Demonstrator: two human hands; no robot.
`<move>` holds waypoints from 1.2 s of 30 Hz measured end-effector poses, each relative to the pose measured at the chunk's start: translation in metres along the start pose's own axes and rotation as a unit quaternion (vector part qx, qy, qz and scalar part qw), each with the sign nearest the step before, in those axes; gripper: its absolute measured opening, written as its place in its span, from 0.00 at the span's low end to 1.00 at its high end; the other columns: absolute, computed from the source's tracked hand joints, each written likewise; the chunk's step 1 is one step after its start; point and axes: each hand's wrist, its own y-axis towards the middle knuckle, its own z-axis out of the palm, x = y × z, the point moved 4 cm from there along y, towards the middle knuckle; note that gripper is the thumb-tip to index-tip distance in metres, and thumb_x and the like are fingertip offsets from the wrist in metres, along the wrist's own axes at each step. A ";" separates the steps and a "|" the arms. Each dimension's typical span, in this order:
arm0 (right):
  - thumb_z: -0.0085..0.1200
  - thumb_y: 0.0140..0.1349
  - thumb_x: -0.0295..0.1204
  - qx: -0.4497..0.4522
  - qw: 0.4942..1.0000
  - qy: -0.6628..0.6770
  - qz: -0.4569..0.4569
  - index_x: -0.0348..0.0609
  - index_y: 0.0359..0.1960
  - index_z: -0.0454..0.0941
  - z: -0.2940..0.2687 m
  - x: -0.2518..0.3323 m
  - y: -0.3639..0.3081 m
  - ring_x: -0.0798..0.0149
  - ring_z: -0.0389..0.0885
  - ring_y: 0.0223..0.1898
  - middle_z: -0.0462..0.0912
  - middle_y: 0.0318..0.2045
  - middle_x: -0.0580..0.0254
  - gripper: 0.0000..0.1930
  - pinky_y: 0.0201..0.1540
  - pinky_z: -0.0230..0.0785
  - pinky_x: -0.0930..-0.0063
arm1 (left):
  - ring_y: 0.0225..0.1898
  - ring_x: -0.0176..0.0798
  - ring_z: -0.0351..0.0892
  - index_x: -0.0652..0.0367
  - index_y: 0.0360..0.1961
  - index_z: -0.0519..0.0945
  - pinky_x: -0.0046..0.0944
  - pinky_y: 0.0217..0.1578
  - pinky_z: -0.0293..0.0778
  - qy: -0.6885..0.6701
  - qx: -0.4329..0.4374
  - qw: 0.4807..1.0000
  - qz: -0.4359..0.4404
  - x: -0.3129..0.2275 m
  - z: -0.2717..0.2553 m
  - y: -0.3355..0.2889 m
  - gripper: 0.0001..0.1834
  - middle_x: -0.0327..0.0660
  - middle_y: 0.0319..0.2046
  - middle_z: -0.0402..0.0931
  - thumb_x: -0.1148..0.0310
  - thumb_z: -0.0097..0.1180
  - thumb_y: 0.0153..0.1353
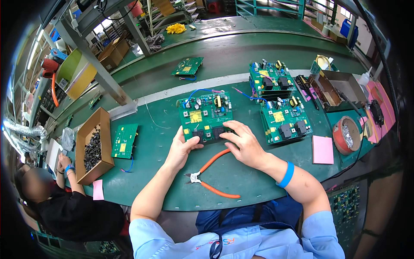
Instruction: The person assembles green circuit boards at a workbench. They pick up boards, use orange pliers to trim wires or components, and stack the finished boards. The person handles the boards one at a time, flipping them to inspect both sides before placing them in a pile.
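Note:
A green circuit board (208,115) lies on the green bench in front of me, carrying yellow patches, black block-shaped parts and a blue wire along its far edge. My left hand (181,150) grips its near left corner, with the thumb by a black block. At the near right corner, the fingers of my right hand (245,143) curl over another black block (218,131) and the board's edge. Just below the board, cutting pliers (196,177) with orange handles rest with their jaws pointing left; neither hand touches them.
Stacked circuit boards (284,121) stand on the right, near a pink pad (322,150) and a red round container (345,134). Leftward are a single board (124,141) and a cardboard box (108,160) of small black parts. A co-worker (73,203) sits at far left.

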 end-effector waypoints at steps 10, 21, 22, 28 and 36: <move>0.50 0.41 0.23 -0.045 0.992 -0.082 -0.079 0.41 0.43 0.68 -0.005 0.015 0.009 0.58 0.70 0.40 0.70 0.37 0.57 0.21 0.43 0.61 0.65 | 0.37 0.34 0.71 0.57 0.48 0.60 0.34 0.33 0.71 -0.026 -0.014 0.996 -0.083 -0.024 0.019 -0.025 0.26 0.40 0.40 0.68 0.72 0.54 0.47; 0.54 0.37 0.20 -0.074 0.997 -0.016 -0.019 0.35 0.43 0.65 -0.018 0.009 0.004 0.54 0.69 0.39 0.69 0.38 0.53 0.25 0.44 0.62 0.63 | 0.36 0.34 0.71 0.63 0.42 0.69 0.34 0.38 0.66 0.103 0.062 0.993 0.018 -0.071 -0.036 0.091 0.19 0.41 0.35 0.72 0.58 0.37 0.59; 0.54 0.37 0.20 -0.061 0.998 -0.008 -0.028 0.35 0.44 0.65 -0.011 0.011 0.007 0.54 0.69 0.39 0.69 0.38 0.53 0.25 0.44 0.62 0.63 | 0.35 0.35 0.72 0.62 0.42 0.69 0.35 0.35 0.67 0.170 -0.013 0.985 0.017 -0.064 -0.077 0.124 0.18 0.41 0.35 0.72 0.58 0.41 0.58; 0.48 0.42 0.21 -0.012 0.999 -0.042 -0.002 0.34 0.42 0.66 -0.005 -0.003 0.004 0.57 0.68 0.40 0.69 0.38 0.54 0.20 0.45 0.58 0.63 | 0.40 0.47 0.72 0.60 0.34 0.76 0.41 0.41 0.66 0.523 -0.304 0.792 0.079 -0.044 -0.143 0.263 0.15 0.46 0.34 0.74 0.61 0.49 0.48; 0.42 0.47 0.25 0.007 0.996 -0.084 -0.018 0.35 0.40 0.66 0.006 -0.005 -0.005 0.63 0.68 0.40 0.69 0.35 0.58 0.15 0.45 0.59 0.68 | 0.11 0.33 0.60 0.62 0.17 0.74 0.34 0.11 0.54 0.428 -0.218 0.876 -0.045 -0.017 -0.150 0.324 0.18 0.38 0.12 0.65 0.55 0.56 0.44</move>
